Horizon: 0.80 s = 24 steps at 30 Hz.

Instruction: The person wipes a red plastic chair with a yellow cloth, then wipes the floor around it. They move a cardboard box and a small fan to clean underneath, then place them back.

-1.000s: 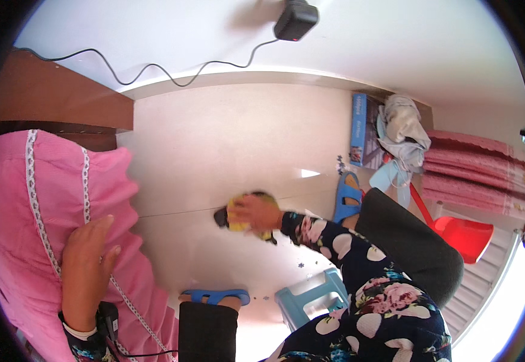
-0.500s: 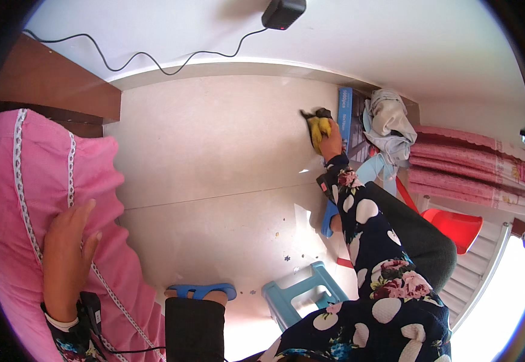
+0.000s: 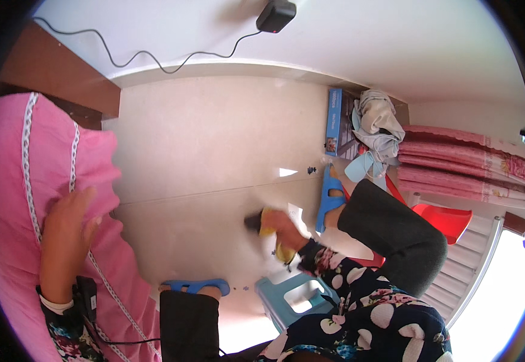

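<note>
My right hand (image 3: 286, 228) is low over the tiled floor, closed around a soft-looking yellow and black cloth (image 3: 285, 253). Motion blurs the cloth, so its exact kind is unclear. One part of it pokes out past my fingertips and another hangs below my palm, near the blue plastic stool (image 3: 268, 289). On the left, my left hand (image 3: 66, 241) lies on a pink bedspread (image 3: 9, 205) with white lace strips. Its thumb stands apart from the fingers, and it holds nothing.
Small dark pieces (image 3: 312, 171) lie on the floor by my blue slipper (image 3: 330, 199). At the far right stand a blue box (image 3: 335, 123), crumpled pale cloth (image 3: 378, 114) and a red plastic item (image 3: 446, 222). Pink curtains (image 3: 455, 163) hang beyond. A black device (image 3: 276, 16) with a cable is on the wall.
My right hand has swept from beside the blue box back toward me and leftward, carrying the yellow and black cloth. My left hand stays on the bedspread. The view has shifted slightly.
</note>
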Motion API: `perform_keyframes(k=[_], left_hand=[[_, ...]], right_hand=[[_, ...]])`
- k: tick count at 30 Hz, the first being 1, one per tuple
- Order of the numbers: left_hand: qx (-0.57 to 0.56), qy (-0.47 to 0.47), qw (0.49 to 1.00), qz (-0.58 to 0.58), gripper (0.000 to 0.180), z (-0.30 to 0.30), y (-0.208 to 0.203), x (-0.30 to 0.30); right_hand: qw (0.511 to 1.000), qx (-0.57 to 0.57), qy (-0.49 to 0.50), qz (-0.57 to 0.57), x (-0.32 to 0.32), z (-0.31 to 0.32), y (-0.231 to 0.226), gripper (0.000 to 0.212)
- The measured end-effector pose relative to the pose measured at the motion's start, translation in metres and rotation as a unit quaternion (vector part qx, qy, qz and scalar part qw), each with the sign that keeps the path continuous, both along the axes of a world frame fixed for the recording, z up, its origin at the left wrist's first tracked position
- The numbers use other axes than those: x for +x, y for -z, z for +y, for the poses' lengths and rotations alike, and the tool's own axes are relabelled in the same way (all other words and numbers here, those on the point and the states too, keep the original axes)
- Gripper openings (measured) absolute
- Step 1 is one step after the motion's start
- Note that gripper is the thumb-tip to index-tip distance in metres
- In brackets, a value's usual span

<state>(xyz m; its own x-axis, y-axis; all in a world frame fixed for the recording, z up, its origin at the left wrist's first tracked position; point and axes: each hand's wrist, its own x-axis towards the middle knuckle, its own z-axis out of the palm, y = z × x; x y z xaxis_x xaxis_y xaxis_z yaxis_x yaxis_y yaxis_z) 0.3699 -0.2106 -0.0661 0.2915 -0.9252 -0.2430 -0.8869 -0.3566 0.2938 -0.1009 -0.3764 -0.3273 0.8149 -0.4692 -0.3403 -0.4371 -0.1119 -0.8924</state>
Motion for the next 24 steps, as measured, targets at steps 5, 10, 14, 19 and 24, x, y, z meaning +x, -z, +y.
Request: perform_keyframes(k=[5, 10, 14, 19, 24], left_hand=[[-0.023, 0.000, 1.000, 0.008, 0.046, 0.001, 0.003, 0.002], [-0.024, -0.003, 1.000, 0.017, 0.046, -0.002, 0.000, 0.000], [-0.019, 0.000, 1.000, 0.014, 0.046, -0.002, -0.002, -0.001], [-0.036, -0.005, 0.999, 0.037, 0.045, -0.002, -0.002, 0.000], [-0.020, -0.005, 0.999, 0.034, 0.044, -0.003, -0.001, 0.002]], right_hand=[[0.910, -0.322, 0.259, -0.024, 0.023, -0.139, 0.001, 0.051], [0.768, -0.506, 0.358, 0.164, 0.015, -0.182, 0.040, 0.041], [0.783, -0.420, 0.431, 0.161, 0.011, -0.173, 0.076, 0.034], [0.809, -0.461, 0.261, 0.254, -0.012, -0.082, 0.069, 0.037], [0.948, -0.251, -0.041, 0.190, -0.038, 0.047, 0.011, 0.026]])
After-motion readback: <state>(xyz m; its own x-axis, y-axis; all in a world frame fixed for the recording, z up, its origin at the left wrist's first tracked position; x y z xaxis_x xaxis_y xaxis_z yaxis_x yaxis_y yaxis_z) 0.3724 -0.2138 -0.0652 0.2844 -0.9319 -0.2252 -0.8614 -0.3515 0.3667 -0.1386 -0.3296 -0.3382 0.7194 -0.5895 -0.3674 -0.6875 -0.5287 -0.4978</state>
